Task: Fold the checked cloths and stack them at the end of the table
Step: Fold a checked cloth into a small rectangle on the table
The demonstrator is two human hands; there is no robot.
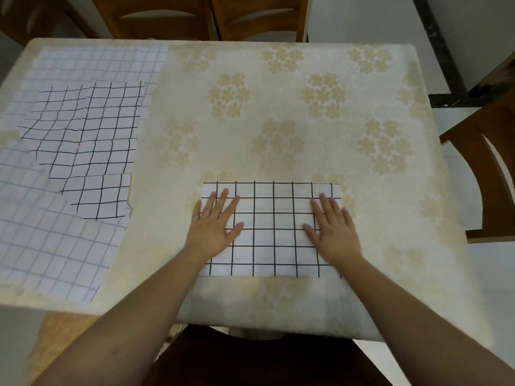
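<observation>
Cloths numbered three on the table (278,112): one folded black-checked cloth (271,229) near the front edge, one rumpled black-checked cloth (89,146) at the left end, and beneath that a larger pale-checked cloth (55,246) spread flat. Both hands lay palm-down on the folded cloth, the left hand (214,224) at its left side, the right hand (333,229) at its right, fingers straight and slightly spread, gripping nothing. Three wooden chairs (485,168) stood around the table.
</observation>
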